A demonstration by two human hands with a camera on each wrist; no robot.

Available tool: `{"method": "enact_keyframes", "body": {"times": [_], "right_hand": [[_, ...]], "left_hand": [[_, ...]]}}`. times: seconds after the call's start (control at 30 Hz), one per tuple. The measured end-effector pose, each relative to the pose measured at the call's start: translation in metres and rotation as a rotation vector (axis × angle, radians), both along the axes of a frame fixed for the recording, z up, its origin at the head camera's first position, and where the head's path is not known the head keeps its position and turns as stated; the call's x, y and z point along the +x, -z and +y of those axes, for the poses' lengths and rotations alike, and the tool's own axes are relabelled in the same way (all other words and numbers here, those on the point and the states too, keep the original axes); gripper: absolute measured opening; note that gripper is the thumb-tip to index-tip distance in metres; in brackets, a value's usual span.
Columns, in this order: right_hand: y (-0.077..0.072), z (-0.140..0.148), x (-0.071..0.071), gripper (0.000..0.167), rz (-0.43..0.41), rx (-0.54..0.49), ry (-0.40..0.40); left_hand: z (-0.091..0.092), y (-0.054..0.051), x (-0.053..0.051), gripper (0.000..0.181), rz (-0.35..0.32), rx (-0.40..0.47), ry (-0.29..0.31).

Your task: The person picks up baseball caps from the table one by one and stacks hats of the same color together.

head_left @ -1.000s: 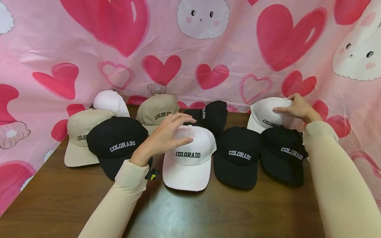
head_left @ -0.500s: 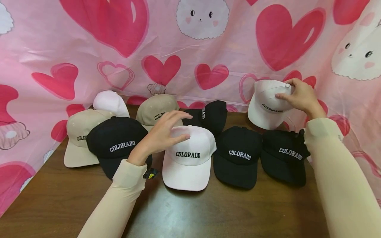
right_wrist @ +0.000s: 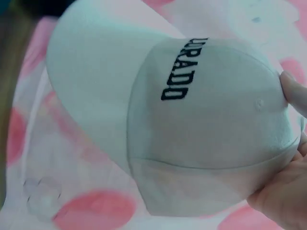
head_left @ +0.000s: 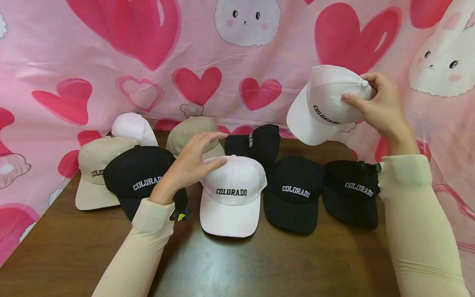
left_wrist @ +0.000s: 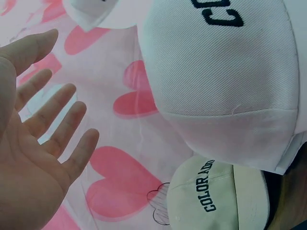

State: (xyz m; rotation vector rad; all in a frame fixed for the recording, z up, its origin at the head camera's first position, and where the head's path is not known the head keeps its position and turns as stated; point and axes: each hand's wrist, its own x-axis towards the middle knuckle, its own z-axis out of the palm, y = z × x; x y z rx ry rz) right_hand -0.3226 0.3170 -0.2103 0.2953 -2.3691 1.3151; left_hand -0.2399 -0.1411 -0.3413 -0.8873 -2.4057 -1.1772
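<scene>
My right hand [head_left: 384, 105] grips a white baseball cap [head_left: 326, 101] by the top of its crown, thumb on the near side. That cap hangs in the air above the back right of the table, its brim pointing left and down. In the right wrist view the lettering on the held cap [right_wrist: 201, 115] partly shows. My left hand [head_left: 189, 163] hovers behind another white cap [head_left: 233, 185] at the front middle, thumb and fingers spread apart. The left wrist view shows the left hand's palm [left_wrist: 38, 167] with nothing in it, apart from the white cap [left_wrist: 220, 72] beside it.
Two black caps [head_left: 294, 194] [head_left: 350, 192] stand right of the white one. At left, a black cap [head_left: 139, 169] overlaps a beige cap [head_left: 98, 165]. Behind are a white cap [head_left: 133, 128], a beige cap [head_left: 193, 130] and a sideways black cap [head_left: 265, 142]. A pink heart-print cloth [head_left: 208, 45] hangs behind.
My right hand has lifted the white cap off the back right of the table, up and slightly left, tilting it. The left hand has drifted slightly left and up, still spread.
</scene>
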Motion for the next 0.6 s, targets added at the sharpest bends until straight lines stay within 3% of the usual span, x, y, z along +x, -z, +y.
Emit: {"method": "enact_keyframes", "body": {"times": [0.23, 0.37, 0.6], "right_hand": [[-0.002, -0.031, 0.036, 0.04, 0.029, -0.251, -0.279], [0.002, -0.042, 0.051, 0.04, 0.052, -0.261, -0.377], [0.021, -0.061, 0.071, 0.042, 0.027, -0.198, -0.432]], "left_hand": [[-0.007, -0.001, 0.0, 0.062, 0.015, 0.04, -0.022], [-0.008, -0.003, -0.001, 0.061, 0.032, 0.066, -0.024], [-0.006, -0.005, 0.001, 0.06, 0.04, 0.116, -0.021]]}}
